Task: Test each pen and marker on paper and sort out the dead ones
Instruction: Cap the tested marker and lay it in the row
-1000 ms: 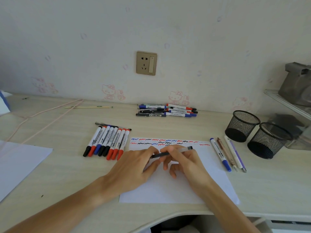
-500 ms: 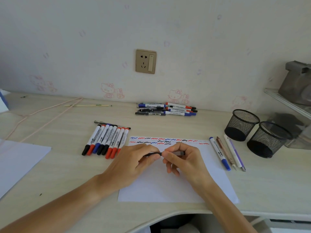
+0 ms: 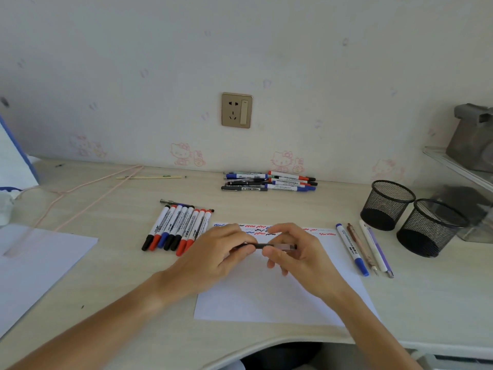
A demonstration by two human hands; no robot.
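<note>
— Where is the pen [image 3: 262, 246] at this moment?

— It hangs level just above the paper [image 3: 266, 297], near the sheet's far edge, below the rows of red, blue and black squiggles [image 3: 256, 229]. Both hands hold it.

— How do the fingers sit?

— The left hand [image 3: 213, 259] pinches the dark barrel, fingers curled close around it. The right hand [image 3: 296, 256] pinches the clear, paler end, thumb and forefinger narrow, the other fingers loosely bent beneath.

— Which way does it lie?

— Its long axis runs left to right, roughly parallel to the desk's front edge. The clear end points toward the mesh cups [image 3: 410, 216] at the right. Whether that end is a cap or the tip cannot be told.

— What does the next move turn on?

— Likely that axis: pulling apart or pressing together runs along the barrel, one hand at each end, neither nearer than the other.

— And the rest of the desk [image 3: 440, 303]?

— A row of markers [image 3: 178, 227] lies left of the sheet, four pens [image 3: 364, 249] right of it, and a pile [image 3: 269, 181] by the back edge under the socket [image 3: 237, 110].
</note>
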